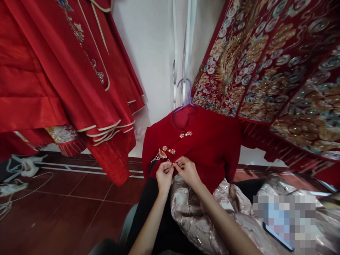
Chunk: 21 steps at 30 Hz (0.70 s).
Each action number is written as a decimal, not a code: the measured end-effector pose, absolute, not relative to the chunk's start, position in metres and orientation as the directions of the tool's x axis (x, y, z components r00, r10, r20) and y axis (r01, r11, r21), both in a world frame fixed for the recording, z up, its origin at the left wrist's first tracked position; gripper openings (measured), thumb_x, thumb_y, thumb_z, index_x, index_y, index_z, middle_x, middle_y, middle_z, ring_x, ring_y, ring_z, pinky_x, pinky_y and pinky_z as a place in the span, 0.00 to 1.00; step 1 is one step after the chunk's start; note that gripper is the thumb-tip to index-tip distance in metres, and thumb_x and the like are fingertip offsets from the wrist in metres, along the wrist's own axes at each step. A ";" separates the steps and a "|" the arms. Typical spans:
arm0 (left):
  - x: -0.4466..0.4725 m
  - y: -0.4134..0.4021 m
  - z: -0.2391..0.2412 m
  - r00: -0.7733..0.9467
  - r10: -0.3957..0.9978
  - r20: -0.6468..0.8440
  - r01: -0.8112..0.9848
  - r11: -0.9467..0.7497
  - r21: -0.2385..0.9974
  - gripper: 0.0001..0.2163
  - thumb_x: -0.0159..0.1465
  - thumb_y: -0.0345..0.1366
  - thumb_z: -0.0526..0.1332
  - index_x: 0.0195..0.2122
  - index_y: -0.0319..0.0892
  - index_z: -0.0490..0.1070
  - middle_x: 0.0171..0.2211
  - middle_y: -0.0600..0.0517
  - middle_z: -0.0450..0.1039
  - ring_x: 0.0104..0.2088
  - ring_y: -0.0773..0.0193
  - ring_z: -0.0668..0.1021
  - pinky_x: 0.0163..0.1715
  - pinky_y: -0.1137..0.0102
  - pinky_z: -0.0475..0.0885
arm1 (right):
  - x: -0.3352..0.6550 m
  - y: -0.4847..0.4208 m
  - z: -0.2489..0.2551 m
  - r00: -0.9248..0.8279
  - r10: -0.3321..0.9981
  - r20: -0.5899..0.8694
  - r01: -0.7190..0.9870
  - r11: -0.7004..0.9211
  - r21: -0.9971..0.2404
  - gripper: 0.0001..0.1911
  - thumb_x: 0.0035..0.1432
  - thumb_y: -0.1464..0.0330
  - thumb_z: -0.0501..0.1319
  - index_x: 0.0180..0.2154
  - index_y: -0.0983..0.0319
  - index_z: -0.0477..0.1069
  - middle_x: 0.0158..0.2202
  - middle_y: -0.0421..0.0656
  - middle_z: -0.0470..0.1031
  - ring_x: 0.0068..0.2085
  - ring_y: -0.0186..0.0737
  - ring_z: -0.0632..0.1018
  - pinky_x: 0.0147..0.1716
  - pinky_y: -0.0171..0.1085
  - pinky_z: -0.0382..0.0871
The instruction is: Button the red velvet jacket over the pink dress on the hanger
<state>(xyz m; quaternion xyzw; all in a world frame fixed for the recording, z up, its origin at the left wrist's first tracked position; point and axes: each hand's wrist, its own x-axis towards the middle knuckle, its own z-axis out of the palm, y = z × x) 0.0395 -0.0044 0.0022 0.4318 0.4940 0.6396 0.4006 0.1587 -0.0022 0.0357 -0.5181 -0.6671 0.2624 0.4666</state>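
Jacket (209, 138), red, on purple hanger (189, 92) nr white bars (189, 42). L hand (164, 173) & R hand (187, 171), close tog., pinching its front just below beaded brooch (162, 154); exact bit held too small to see from here.

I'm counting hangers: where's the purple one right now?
In the head view, the purple hanger is slightly right of and above centre, its hook rising from the neckline of the red jacket.

Left hand (164, 174), right hand (189, 171) both pinching red jacket (212, 141) front, below gold clasps (188, 134); jacket on purple hanger (188, 100).
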 end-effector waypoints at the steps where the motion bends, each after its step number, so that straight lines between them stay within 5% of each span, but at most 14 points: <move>1: 0.038 -0.004 0.002 -0.308 0.940 0.148 -0.099 -0.186 0.978 0.10 0.50 0.29 0.64 0.34 0.36 0.72 0.31 0.47 0.76 0.33 0.63 0.79 0.38 0.68 0.75 | 0.157 -0.003 0.033 -0.010 0.926 0.378 0.458 0.341 -0.821 0.03 0.55 0.70 0.59 0.33 0.63 0.69 0.32 0.44 0.73 0.31 0.37 0.76 0.33 0.36 0.73; 13: 0.023 -0.002 0.007 -0.271 0.949 0.160 -0.073 -0.186 0.980 0.09 0.50 0.32 0.65 0.33 0.36 0.76 0.33 0.45 0.80 0.34 0.61 0.81 0.40 0.66 0.76 | 0.148 -0.007 0.027 0.048 0.888 0.458 0.404 0.402 -0.822 0.06 0.59 0.66 0.58 0.36 0.61 0.71 0.34 0.43 0.73 0.34 0.37 0.76 0.36 0.36 0.73; 21: 0.007 0.018 0.013 -0.058 0.989 0.133 0.023 -0.132 0.991 0.06 0.48 0.32 0.67 0.28 0.37 0.76 0.29 0.46 0.79 0.30 0.62 0.80 0.37 0.67 0.75 | 0.139 -0.001 0.025 0.074 0.871 0.486 0.466 0.400 -0.789 0.09 0.60 0.66 0.56 0.38 0.63 0.72 0.36 0.46 0.73 0.35 0.39 0.76 0.40 0.39 0.73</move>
